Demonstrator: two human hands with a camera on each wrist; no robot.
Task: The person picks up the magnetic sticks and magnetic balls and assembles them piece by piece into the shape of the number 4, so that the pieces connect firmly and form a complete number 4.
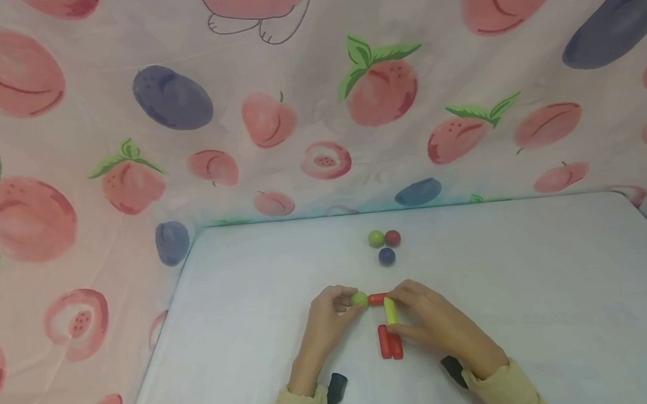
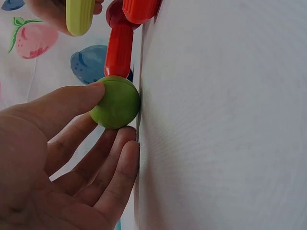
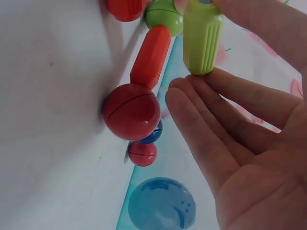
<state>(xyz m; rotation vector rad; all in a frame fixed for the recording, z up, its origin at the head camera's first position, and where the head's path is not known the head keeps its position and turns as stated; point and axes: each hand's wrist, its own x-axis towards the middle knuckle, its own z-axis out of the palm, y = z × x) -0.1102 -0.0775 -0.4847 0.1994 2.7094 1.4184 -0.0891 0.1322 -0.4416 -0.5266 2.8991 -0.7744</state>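
My left hand (image 1: pixel 328 315) pinches a green ball (image 2: pixel 115 102) between thumb and fingers. A short red rod (image 2: pixel 119 50) runs from that ball to a dark red ball (image 3: pixel 132 111), so the three form a line low over the table. My right hand (image 1: pixel 428 312) holds a yellow-green rod (image 3: pixel 202 38) by its two ends, thumb at one and fingertips at the other. That rod, ribbed along its side, is above the red ball's end of the line. In the head view the right fingers hide the red ball.
Two loose red rods (image 1: pixel 384 341) lie side by side on the white table (image 1: pixel 248 268), nearer my body. Farther back sit a green ball (image 1: pixel 376 238), a red ball (image 1: pixel 392 238) and a blue ball (image 1: pixel 386 256) in a cluster. A fruit-print cloth (image 1: pixel 263 58) hangs behind the table.
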